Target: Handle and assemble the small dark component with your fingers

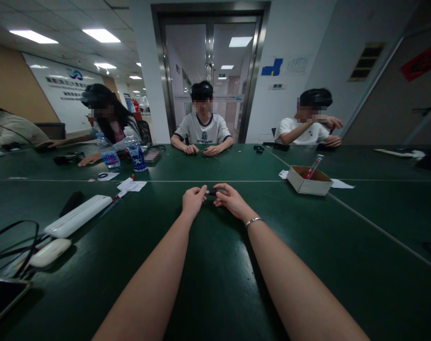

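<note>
Between my two hands, just above the green table (222, 265), is a short, dark, rod-like object (211, 192) with a silvery band near its left end. The thumb and finger of my left hand (193, 201) pinch that left end. My right hand (231, 200), with a silver bracelet at the wrist, has its thumb and fingers curled about the right end. Its fingers partly cover the object, so I cannot make out its exact kind.
An open box (309, 182) holding a red-and-clear tube stands right. At left lie a white power strip (78, 217), a pale rounded case (50, 252), cables and a phone (5, 298). Two bottles (135, 150) stand farther back. Several people sit around the table.
</note>
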Action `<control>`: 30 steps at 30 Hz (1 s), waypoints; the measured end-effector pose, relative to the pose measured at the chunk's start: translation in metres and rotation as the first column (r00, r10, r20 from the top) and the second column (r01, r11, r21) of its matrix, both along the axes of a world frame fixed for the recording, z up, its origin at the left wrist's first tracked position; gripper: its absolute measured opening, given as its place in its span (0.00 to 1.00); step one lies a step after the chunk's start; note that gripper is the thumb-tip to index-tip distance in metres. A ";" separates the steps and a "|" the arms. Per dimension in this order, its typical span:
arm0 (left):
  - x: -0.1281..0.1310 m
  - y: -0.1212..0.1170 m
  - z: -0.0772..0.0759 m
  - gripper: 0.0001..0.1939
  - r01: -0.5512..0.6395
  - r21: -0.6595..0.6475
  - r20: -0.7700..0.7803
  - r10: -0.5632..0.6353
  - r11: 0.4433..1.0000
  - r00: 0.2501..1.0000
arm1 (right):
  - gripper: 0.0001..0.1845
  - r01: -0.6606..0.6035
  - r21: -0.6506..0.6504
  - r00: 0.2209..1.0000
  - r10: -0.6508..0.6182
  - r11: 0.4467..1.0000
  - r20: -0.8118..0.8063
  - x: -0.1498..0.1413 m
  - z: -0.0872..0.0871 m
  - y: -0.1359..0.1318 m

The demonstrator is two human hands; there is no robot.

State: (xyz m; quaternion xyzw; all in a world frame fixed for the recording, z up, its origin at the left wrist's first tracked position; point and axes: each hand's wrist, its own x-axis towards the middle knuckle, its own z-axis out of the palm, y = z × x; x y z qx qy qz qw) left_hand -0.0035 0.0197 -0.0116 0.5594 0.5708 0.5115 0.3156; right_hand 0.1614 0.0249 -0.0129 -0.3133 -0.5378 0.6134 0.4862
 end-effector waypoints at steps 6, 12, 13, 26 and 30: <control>0.003 0.002 0.001 0.15 0.143 0.077 0.188 -0.155 0.987 0.970 | 0.12 0.047 -0.057 0.998 -0.049 0.997 -0.033 0.000 -0.001 0.002; 0.007 -0.001 0.007 0.18 0.183 0.016 0.333 -0.178 0.983 0.926 | 0.10 0.085 -0.081 0.995 -0.088 0.993 -0.036 -0.001 -0.002 0.003; 0.007 -0.001 0.006 0.17 0.156 -0.018 0.344 -0.140 0.988 0.928 | 0.10 0.086 -0.080 0.995 -0.089 0.993 -0.035 -0.001 -0.002 0.003; 0.005 0.002 0.002 0.13 0.148 0.008 0.217 -0.146 0.989 0.965 | 0.09 0.072 -0.084 0.997 -0.074 0.994 -0.011 -0.002 0.000 0.002; 0.006 0.002 0.003 0.16 0.166 0.008 0.228 -0.163 0.986 0.960 | 0.09 0.086 -0.083 0.996 -0.087 0.993 -0.007 -0.002 0.001 0.001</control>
